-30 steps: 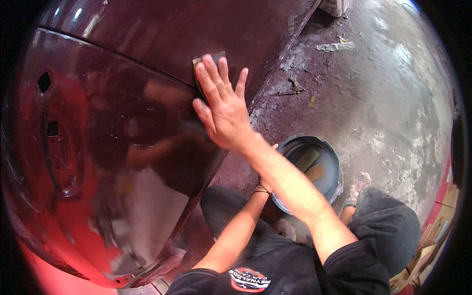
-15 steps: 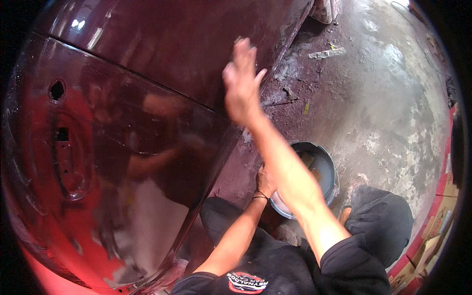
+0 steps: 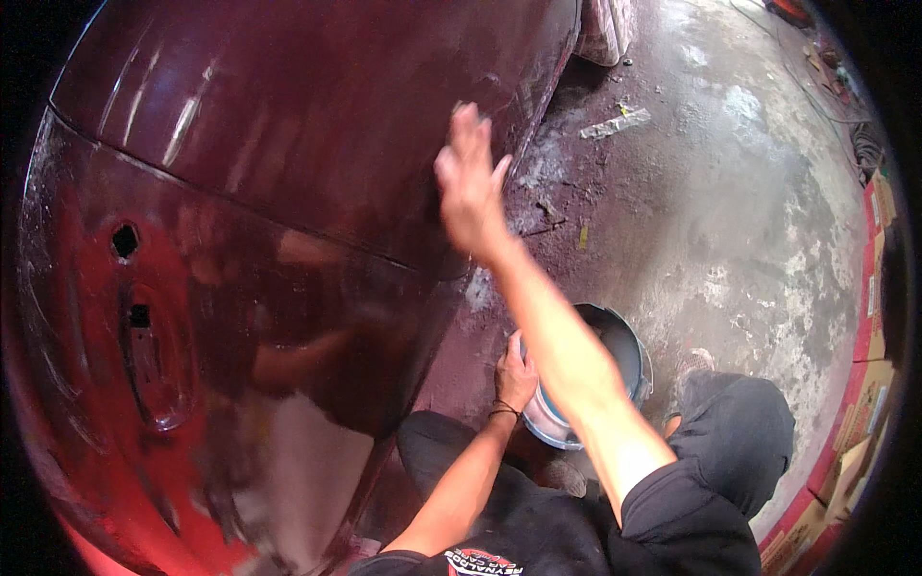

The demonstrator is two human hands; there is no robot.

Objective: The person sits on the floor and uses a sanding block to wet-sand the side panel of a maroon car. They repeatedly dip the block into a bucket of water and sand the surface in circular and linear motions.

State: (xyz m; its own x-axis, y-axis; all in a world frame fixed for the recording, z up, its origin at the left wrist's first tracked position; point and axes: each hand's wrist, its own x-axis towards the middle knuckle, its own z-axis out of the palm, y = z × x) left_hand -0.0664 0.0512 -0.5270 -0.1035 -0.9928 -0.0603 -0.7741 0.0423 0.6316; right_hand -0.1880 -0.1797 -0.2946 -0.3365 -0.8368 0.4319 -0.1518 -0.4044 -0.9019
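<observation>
My right arm stretches across the front of me. My right hand (image 3: 472, 187) lies against the dark maroon car body panel (image 3: 327, 125), close to its lower edge. Its fingers are extended and slightly blurred, and whatever might be beneath the palm is hidden. My left hand (image 3: 517, 377), with a dark band at the wrist, closes on the near-left rim of a grey-blue bucket (image 3: 629, 355). The bucket stands on the floor between my legs, and my right forearm covers much of it. Part of the left fingers is behind that forearm.
A car door (image 3: 221, 317) with red patches and handle holes is at left. Debris and a torn strip (image 3: 615, 123) lie on the stained concrete floor (image 3: 691, 192). Cardboard boxes (image 3: 869, 403) line the right side, near a coiled cable (image 3: 867, 149).
The view has shifted, so the car and bucket sit lower in the picture. My right hand stays on the panel. More of my left hand shows at the bucket's rim; brown pieces inside are now hidden.
</observation>
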